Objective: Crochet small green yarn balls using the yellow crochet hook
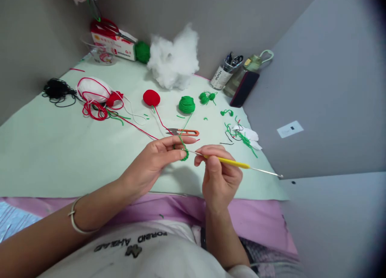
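Head view shows our left hand [152, 159] pinching the small green yarn piece [186, 155] at our right hand's [221, 179] ten o'clock, while the right grips the yellow-handled hook [232, 162], its long axis running half-past-nine to half-past-three.

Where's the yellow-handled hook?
In the head view, the yellow-handled hook is right of centre in the right hand, one tip at the green piece the left hand pinches.
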Demonstrator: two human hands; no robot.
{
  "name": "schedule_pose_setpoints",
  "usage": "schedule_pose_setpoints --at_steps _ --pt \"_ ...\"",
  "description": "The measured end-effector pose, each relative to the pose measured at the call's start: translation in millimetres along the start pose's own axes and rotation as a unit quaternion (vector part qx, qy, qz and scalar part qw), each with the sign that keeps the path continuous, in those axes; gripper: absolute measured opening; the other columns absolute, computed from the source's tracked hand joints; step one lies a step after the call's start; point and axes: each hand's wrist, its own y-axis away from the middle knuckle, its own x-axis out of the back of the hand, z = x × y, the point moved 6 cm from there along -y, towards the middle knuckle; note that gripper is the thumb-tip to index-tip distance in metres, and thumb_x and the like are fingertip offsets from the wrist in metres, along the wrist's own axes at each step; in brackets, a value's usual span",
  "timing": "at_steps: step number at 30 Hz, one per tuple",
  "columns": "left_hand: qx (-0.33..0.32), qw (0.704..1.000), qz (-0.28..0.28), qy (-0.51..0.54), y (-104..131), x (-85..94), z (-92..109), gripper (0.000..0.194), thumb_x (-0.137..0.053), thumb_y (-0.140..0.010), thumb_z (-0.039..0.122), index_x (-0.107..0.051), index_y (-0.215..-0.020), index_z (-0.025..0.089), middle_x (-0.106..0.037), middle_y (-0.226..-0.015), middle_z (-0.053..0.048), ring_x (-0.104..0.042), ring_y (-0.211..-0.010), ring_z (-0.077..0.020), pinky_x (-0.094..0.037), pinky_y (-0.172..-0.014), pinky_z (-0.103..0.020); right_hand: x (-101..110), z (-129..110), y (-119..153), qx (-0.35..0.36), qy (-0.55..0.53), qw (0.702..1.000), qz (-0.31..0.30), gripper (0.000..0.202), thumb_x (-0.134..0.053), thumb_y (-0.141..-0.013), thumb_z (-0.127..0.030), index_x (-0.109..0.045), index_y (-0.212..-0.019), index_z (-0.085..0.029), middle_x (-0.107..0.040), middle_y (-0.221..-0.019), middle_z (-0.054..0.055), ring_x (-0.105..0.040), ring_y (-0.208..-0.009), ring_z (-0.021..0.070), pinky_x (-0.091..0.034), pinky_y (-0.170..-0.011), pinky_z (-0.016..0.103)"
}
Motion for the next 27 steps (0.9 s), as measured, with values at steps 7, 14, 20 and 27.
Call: schedule_pose_setpoints --at_steps 7,14,20,27 --pt "-0.026 0.999 0.0 -0.023 5 -1.6 4 0.032 -0.086 -0.081 0.026 -0.085 -0.112 0.029 -0.074 -0.105 -0.002 -0.061 -0.098 -0.0183 -0.049 -0.095 -0.032 -6 7 0 -0.019 -0.015 1.0 -0.016 0.019 -0.062 -0.102 -0.023 -0.079 -0.104 -0.029 -0.08 -0.096 0.003 -0.071 -0.078 0.0167 -0.059 -0.066 0.033" --pt "-0.035 0.998 0.006 -0.06 6 2.7 7 0.023 -0.079 -0.088 0.025 -0.086 -0.109 0.029 -0.069 -0.094 -0.001 -0.056 -0.091 -0.0164 -0.045 -0.087 -0.029 -1 13 1 -0.083 -0.081 0.993 -0.01 0.018 -0.058 -0.105 -0.03 -0.074 -0.1 -0.024 -0.081 -0.096 0.004 -0.073 -0.073 0.0151 -0.061 -0.066 0.032" --pt "-0.029 0.997 0.024 -0.075 7 3.2 10 0.023 -0.08 -0.086 0.028 -0.086 -0.108 0.026 -0.069 -0.089 -0.002 -0.056 -0.087 -0.0183 -0.044 -0.084 -0.031 1 2 -1 -0.022 -0.044 0.998 -0.039 0.019 -0.054 -0.106 -0.024 -0.073 -0.104 -0.022 -0.08 -0.098 0.005 -0.075 -0.075 0.0161 -0.064 -0.068 0.034" --pt "-0.037 0.996 0.018 -0.074 8 0.6 10 0.032 -0.086 -0.081 0.026 -0.085 -0.113 0.028 -0.063 -0.088 0.0 -0.057 -0.088 -0.0168 -0.048 -0.085 -0.029 -2 -17 5 0.137 0.14 0.977 -0.082 0.024 -0.052 -0.104 -0.015 -0.071 -0.115 -0.026 -0.08 -0.101 0.006 -0.078 -0.093 0.0217 -0.066 -0.076 0.04"
